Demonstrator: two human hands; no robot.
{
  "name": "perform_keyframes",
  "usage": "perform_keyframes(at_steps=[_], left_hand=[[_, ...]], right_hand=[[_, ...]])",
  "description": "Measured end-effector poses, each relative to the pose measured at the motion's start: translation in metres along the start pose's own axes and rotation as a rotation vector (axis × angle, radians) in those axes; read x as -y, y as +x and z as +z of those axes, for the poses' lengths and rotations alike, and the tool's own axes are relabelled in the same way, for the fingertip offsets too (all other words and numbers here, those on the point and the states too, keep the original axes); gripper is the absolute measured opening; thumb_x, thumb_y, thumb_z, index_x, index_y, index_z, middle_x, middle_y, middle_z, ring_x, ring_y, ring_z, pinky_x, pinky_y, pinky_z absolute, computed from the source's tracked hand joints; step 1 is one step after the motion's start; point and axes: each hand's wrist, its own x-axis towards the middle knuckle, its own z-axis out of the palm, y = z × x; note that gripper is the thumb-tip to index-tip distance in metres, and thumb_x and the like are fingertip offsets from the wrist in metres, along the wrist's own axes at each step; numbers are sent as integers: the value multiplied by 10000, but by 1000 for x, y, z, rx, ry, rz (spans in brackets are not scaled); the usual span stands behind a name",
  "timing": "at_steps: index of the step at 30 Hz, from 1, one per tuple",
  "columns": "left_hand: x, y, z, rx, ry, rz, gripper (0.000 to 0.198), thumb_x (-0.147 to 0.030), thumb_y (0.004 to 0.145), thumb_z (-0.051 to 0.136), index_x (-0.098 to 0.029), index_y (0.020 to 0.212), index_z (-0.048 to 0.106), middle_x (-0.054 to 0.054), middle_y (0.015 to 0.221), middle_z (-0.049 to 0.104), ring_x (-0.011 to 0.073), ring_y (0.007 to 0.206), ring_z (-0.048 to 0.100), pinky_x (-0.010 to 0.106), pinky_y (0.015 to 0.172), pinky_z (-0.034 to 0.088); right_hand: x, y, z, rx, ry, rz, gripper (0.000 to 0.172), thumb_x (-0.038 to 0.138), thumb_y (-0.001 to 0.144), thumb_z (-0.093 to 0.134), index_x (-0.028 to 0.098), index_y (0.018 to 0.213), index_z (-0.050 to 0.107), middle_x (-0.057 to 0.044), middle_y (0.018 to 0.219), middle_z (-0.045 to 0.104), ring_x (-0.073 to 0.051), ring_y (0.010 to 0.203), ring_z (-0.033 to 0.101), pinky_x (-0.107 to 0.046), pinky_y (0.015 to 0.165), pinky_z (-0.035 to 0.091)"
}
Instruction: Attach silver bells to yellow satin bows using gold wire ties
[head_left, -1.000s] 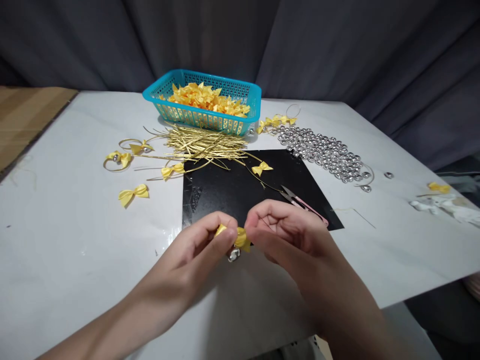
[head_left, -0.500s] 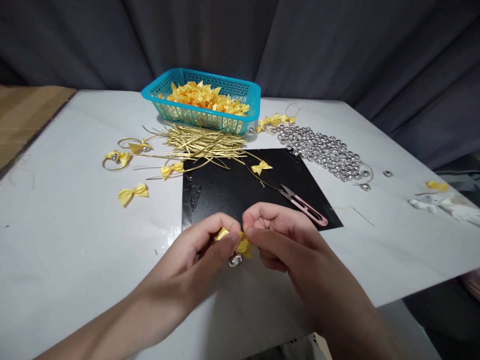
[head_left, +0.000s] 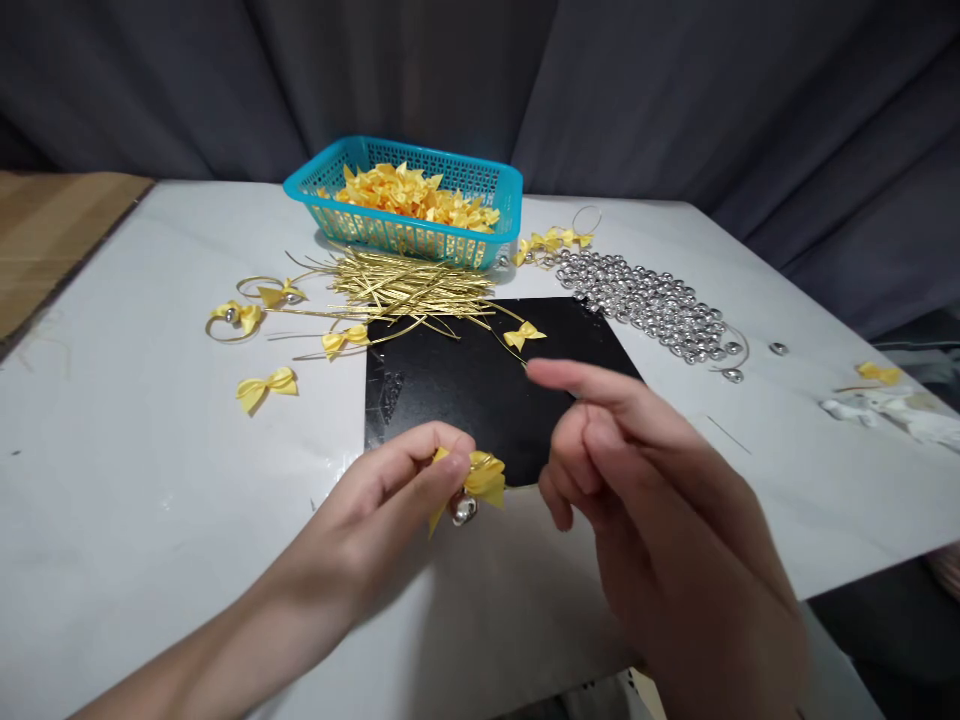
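Observation:
My left hand [head_left: 409, 480] pinches a yellow ribbon bow [head_left: 487, 477] between thumb and fingertips. A silver bell-like bead [head_left: 465, 511] hangs under the bow, and a bit of gold tie shows across its middle. To the right, my right hand [head_left: 637, 470] is held over the edge of the black mat [head_left: 450, 390], apart from the bow. Its index finger is stretched out to the left while the other fingers curl; I see nothing held in it. The pink thread snips are hidden, apparently behind this hand.
A turquoise basket [head_left: 420, 228] full of yellow bows stands at the back. Gold twist ties [head_left: 412, 285] lie before it. Silver beads [head_left: 645, 305] spread to the right. Loose bows [head_left: 268, 388] lie at left, another bow [head_left: 524, 335] on the mat.
My right hand has let go of the bow and moved to the right, its index finger now extended, covering the pink snips. The left hand keeps the bow in nearly the same place.

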Motion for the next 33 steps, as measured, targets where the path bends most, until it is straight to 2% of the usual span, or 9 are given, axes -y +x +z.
perform_keyframes(at_steps=[3, 5, 9, 12, 14, 18, 20, 24, 33], left_hand=[[-1, 0, 1, -5, 27, -16, 256, -319, 861, 508, -198, 635, 518, -26, 617, 423, 120, 585, 353, 218, 541, 321], [-1, 0, 0, -15, 53, -7, 250, -313, 865, 506, -201, 641, 517, -29, 617, 422, 120, 589, 356, 215, 546, 321], [0, -2, -1, -49, 130, 28, 238, -349, 882, 488, -208, 699, 542, -33, 638, 442, 114, 587, 359, 211, 534, 311], [0, -3, -1, -74, 194, 42, 248, -376, 884, 483, -213, 708, 545, -36, 645, 445, 113, 581, 349, 214, 525, 301], [-1, -4, -1, -79, 212, 48, 250, -375, 885, 481, -215, 701, 535, -38, 643, 440, 114, 578, 345, 217, 525, 298], [-1, -5, -2, -67, 213, 59, 257, -364, 896, 464, -220, 689, 512, -39, 645, 436, 117, 591, 362, 219, 541, 304], [0, -4, -3, -69, 219, 50, 252, -372, 898, 462, -223, 703, 519, -39, 654, 441, 118, 600, 371, 218, 547, 307], [2, -4, -3, -84, 223, 46, 238, -395, 891, 474, -230, 734, 543, -42, 670, 453, 114, 604, 372, 213, 546, 308], [2, -5, -3, -130, 242, 52, 227, -422, 876, 494, -234, 774, 571, -34, 670, 467, 118, 608, 392, 207, 546, 330]], right_hand=[[3, -4, 4, -92, -129, -144, 189, 181, 934, 432, 235, 940, 613, -14, 805, 628, -120, 699, 607, -256, 654, 520], [3, -6, 7, -130, -197, -181, 136, 159, 902, 501, 227, 847, 605, -22, 884, 670, -131, 751, 643, -269, 693, 541], [0, -8, 7, -209, -298, -234, 137, 105, 832, 605, 237, 871, 602, 14, 781, 672, -118, 659, 635, -242, 610, 533], [-2, -9, 6, -161, -363, -312, 177, 62, 811, 606, 233, 850, 628, 15, 786, 642, -106, 662, 602, -220, 552, 493], [-3, -10, 5, -119, -372, -300, 188, 48, 822, 579, 219, 869, 640, -3, 836, 621, -106, 697, 603, -209, 534, 485], [-1, -11, 4, -63, -441, -234, 199, 73, 852, 520, 201, 934, 649, -37, 905, 623, -127, 741, 618, -237, 626, 529], [0, -13, 4, -61, -467, -225, 181, 93, 841, 548, 218, 930, 645, -19, 858, 660, -127, 677, 628, -245, 652, 537], [3, -18, 6, -113, -467, -187, 167, 121, 811, 613, 253, 913, 615, 45, 694, 686, -109, 533, 619, -204, 534, 506], [6, -16, 5, 22, -542, -182, 112, 143, 853, 523, 209, 772, 563, 43, 566, 565, -77, 410, 469, -189, 373, 336]])
